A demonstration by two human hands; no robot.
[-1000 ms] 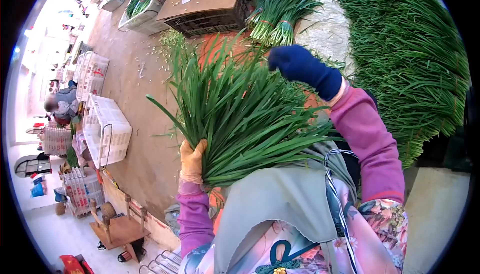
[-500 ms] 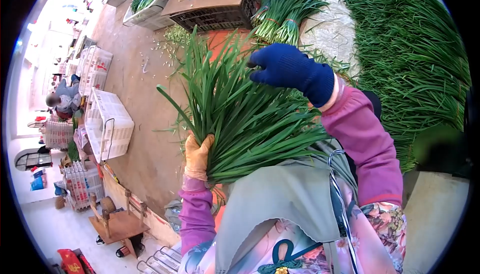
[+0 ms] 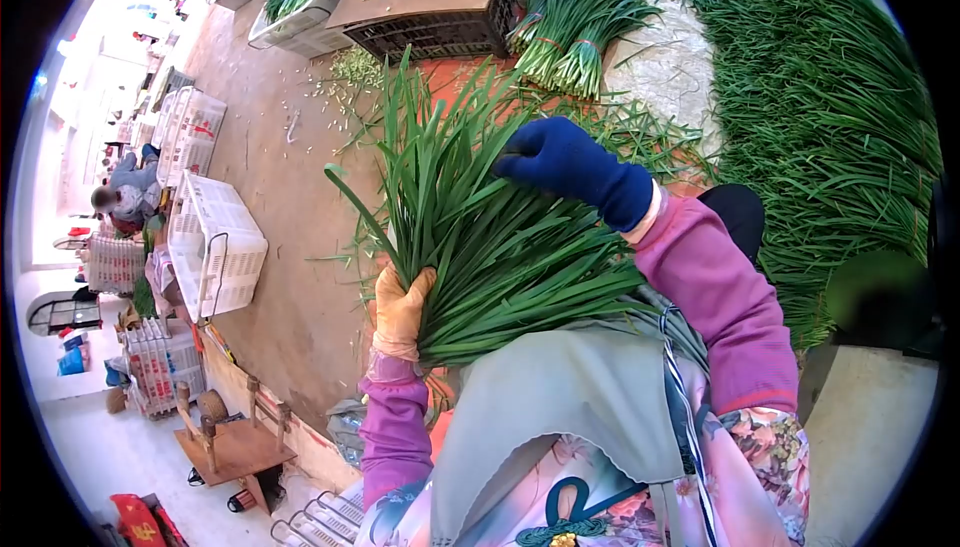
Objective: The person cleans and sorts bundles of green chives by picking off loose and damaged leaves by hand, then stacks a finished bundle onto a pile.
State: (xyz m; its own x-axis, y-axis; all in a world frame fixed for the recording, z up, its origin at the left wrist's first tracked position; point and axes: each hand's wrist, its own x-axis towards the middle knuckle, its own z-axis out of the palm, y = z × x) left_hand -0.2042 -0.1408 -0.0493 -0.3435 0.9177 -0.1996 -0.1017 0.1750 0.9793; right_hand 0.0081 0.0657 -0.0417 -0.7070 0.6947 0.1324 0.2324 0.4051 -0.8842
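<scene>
The left hand (image 3: 402,309) is clasping leaves (image 3: 480,237) fanning beyond its fingers, the right hand (image 3: 562,160) is curling its own, pinch unclear, and a slackening clasp could be shedding some.

White light (image 3: 115,47) glares upper left, the floor (image 3: 295,197) is brown, the stool (image 3: 238,455) wooden.

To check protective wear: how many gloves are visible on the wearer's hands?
2: yellowish glove on the left hand; blue glove on the right hand. Others underneath would be hidden.
</scene>
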